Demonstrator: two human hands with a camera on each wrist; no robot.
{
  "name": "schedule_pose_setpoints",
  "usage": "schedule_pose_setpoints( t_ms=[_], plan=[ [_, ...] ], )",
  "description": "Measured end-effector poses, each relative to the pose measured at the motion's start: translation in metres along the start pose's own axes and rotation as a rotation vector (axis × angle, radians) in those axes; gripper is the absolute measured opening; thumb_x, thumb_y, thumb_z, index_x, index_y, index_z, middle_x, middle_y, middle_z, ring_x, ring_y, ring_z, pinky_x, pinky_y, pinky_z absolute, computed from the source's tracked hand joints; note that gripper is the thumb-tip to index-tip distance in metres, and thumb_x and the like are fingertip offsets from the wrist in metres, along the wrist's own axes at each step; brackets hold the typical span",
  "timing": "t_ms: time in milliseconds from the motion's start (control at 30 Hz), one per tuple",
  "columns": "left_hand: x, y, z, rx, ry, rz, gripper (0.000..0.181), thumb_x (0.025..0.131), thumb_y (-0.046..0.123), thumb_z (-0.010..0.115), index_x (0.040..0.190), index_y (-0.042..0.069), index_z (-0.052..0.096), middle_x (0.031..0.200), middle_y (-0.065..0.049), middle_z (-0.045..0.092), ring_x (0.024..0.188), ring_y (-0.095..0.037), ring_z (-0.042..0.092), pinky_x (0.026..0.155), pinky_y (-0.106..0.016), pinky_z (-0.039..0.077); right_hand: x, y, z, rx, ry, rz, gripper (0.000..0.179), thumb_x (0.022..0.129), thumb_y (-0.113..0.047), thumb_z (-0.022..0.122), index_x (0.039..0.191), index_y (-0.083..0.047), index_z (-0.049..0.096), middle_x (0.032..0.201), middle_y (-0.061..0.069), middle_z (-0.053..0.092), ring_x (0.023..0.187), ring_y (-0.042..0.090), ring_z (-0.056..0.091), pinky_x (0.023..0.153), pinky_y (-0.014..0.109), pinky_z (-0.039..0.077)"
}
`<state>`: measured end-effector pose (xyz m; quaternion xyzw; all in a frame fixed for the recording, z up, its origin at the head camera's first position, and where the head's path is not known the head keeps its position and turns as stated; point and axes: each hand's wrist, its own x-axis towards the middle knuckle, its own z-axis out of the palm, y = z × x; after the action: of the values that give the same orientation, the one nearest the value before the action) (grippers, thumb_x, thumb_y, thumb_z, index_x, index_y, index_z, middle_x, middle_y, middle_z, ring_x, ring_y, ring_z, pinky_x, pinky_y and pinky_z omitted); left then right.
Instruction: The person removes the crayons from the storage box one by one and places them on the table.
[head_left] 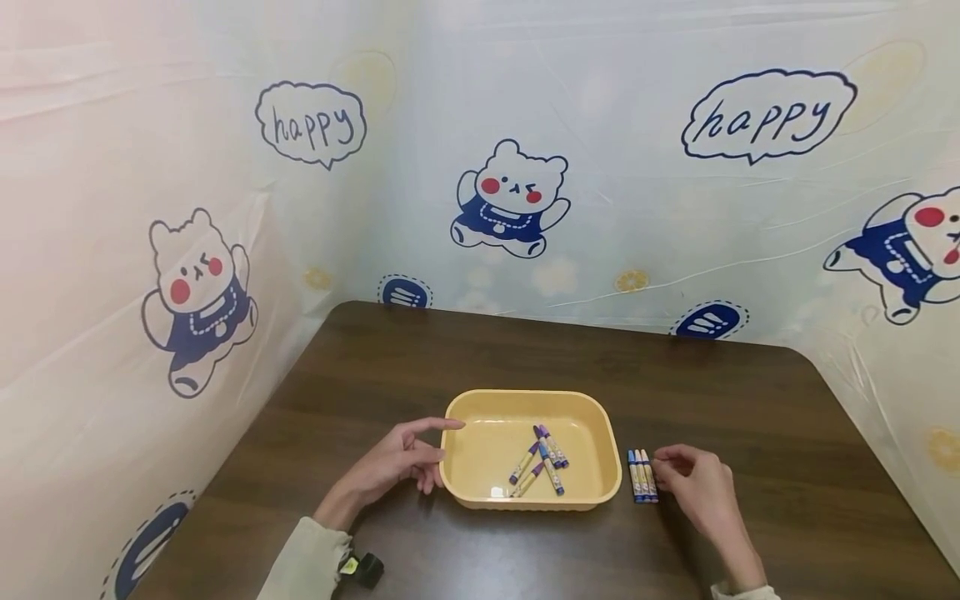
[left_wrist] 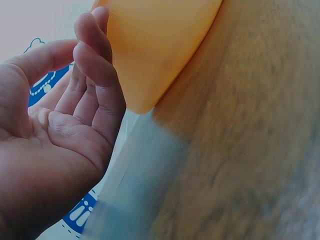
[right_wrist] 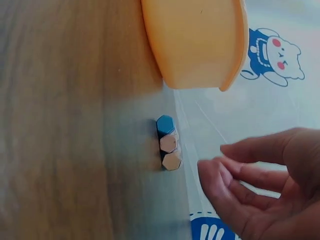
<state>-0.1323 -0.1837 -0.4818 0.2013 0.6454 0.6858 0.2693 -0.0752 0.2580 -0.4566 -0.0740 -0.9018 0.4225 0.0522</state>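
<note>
A yellow plastic basin [head_left: 480, 400] holds several loose crayons [head_left: 551, 475] with purple, dark and blue tips, lying across one another. My left hand [head_left: 393, 462] is at its left end, index finger stretched over the rim and the other fingers loosely bent beside the outer wall. In the left wrist view nothing shows within that palm. To the basin's right, three crayons [head_left: 642, 477] lie side by side, one blue and two pale. My right hand [head_left: 701, 492] is close to the rightmost one, fingers loosely bent; the right wrist view shows nothing between them.
The dark brown wooden table [head_left: 420, 342] extends around the basin. Pale printed curtains [head_left: 615, 75] with cartoon bears surround its far edge and sides. A small black object [head_left: 369, 571] is near my left sleeve [head_left: 307, 558].
</note>
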Motion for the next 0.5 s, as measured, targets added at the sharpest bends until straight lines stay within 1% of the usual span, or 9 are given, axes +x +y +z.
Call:
schedule_pose_setpoints(
  t_ms=[133, 200, 267, 367, 500],
  plan=[
    [0.000, 0.001, 0.000, 0.002, 0.007, -0.003, 0.051, 0.099, 0.001, 0.056, 0.147, -0.003, 0.040, 0.078, -0.014, 0.072, 0.058, -0.017, 0.064, 0.056, -0.026, 0.055, -0.001, -0.009, 0.005, -0.036, 0.038, -0.129, 0.012, 0.088, -0.007, 0.073, 0.099, -0.001, 0.074, 0.085, 0.006, 0.073, 0.074, 0.011, 0.068, 0.064, 0.020, 0.055],
    [-0.001, 0.001, 0.000, -0.002, 0.006, -0.005, 0.051, 0.099, 0.001, 0.056, 0.148, -0.003, 0.040, 0.078, -0.013, 0.072, 0.058, -0.017, 0.064, 0.056, -0.026, 0.055, -0.002, -0.015, 0.007, -0.029, 0.055, -0.197, 0.012, 0.088, -0.005, 0.074, 0.099, -0.002, 0.075, 0.085, 0.004, 0.073, 0.075, 0.009, 0.067, 0.066, 0.021, 0.055],
    [-0.001, 0.002, 0.001, -0.008, 0.002, -0.004, 0.052, 0.099, 0.001, 0.055, 0.148, -0.003, 0.039, 0.078, -0.013, 0.072, 0.059, -0.017, 0.064, 0.056, -0.026, 0.055, -0.003, -0.020, 0.010, -0.013, 0.062, -0.247, 0.011, 0.087, -0.003, 0.074, 0.098, -0.001, 0.075, 0.086, 0.003, 0.073, 0.076, 0.008, 0.067, 0.068, 0.023, 0.056],
    [-0.001, 0.002, 0.001, -0.014, -0.007, 0.006, 0.051, 0.099, 0.000, 0.054, 0.148, -0.004, 0.039, 0.078, -0.012, 0.072, 0.058, -0.016, 0.064, 0.056, -0.026, 0.055, -0.005, -0.029, 0.011, -0.002, 0.062, -0.294, 0.011, 0.086, -0.001, 0.074, 0.098, -0.002, 0.074, 0.087, 0.003, 0.073, 0.077, 0.010, 0.067, 0.069, 0.026, 0.058],
    [-0.001, 0.002, 0.002, -0.016, -0.011, 0.014, 0.051, 0.099, -0.002, 0.053, 0.148, -0.004, 0.039, 0.078, -0.012, 0.072, 0.058, -0.016, 0.063, 0.055, -0.026, 0.054, -0.005, -0.043, 0.011, -0.025, 0.037, -0.326, 0.012, 0.086, -0.001, 0.075, 0.097, -0.004, 0.074, 0.089, 0.001, 0.072, 0.079, 0.013, 0.067, 0.068, 0.026, 0.058]
  ],
)
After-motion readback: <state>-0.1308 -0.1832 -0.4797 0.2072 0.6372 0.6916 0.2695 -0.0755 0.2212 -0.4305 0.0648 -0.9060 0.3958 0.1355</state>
